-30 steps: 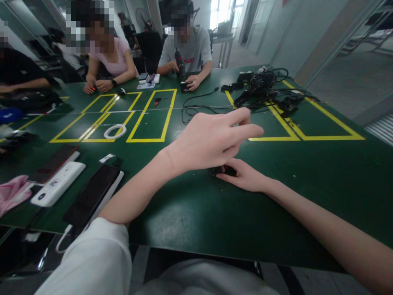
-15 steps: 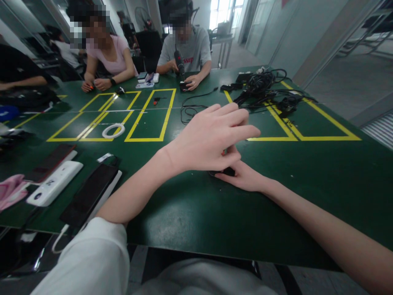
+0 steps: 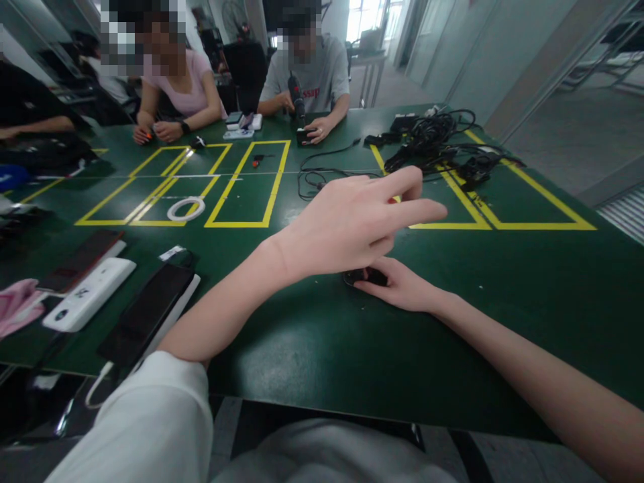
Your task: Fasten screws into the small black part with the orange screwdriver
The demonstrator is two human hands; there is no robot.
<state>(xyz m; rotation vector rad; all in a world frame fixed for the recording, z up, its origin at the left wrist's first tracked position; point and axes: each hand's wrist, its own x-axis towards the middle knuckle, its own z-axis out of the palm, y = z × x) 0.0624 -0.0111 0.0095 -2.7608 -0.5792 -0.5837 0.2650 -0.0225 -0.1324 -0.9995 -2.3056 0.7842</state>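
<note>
My left hand (image 3: 352, 225) is raised over the table, back of the hand toward me, its fingers bent around something mostly hidden. Only a small red-orange bit (image 3: 394, 200) shows between the fingers. Lower and just behind it, my right hand (image 3: 405, 285) rests on the green tabletop (image 3: 312, 335). Its thumb and fingers grip a small black object with a rounded end (image 3: 358, 276). The left hand covers part of that object and some of the right fingers, so its kind is unclear.
Tangled black cables (image 3: 427, 137) lie at the far right. A white tape-like ring (image 3: 186, 208) sits on yellow-marked rectangles. To my left are a white power strip (image 3: 90, 294) and a black phone (image 3: 145, 308). Across the table, a person in grey (image 3: 327, 74) holds a black power tool (image 3: 296, 94).
My left hand has lifted slightly and shifted right, and the red-orange bit now shows higher between its fingers. More of the black object is uncovered. My right hand has barely moved.
</note>
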